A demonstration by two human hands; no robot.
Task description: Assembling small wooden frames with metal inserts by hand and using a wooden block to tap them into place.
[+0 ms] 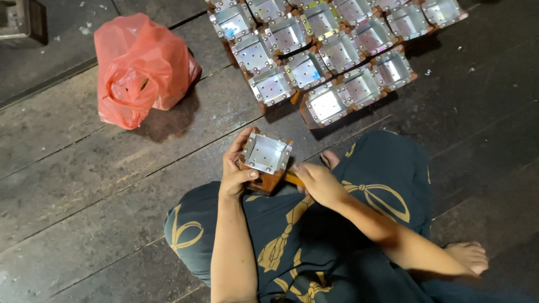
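Observation:
I sit cross-legged on a dark wooden floor. My left hand point(234, 167) grips a small square wooden box lined with shiny metal sheet point(265, 159), held over my lap with its opening facing up. My right hand point(315, 180) is closed around a yellow-orange tool handle point(292, 179) whose tip touches the box's right side; the tip itself is hidden. Both forearms reach in from the bottom of the view.
Several identical metal-lined boxes point(331, 53) lie packed in rows on the floor ahead. A red plastic bag point(137, 70) sits to the left. A dark metal object point(22, 19) is at the top left corner. My bare foot point(467, 255) rests at the right.

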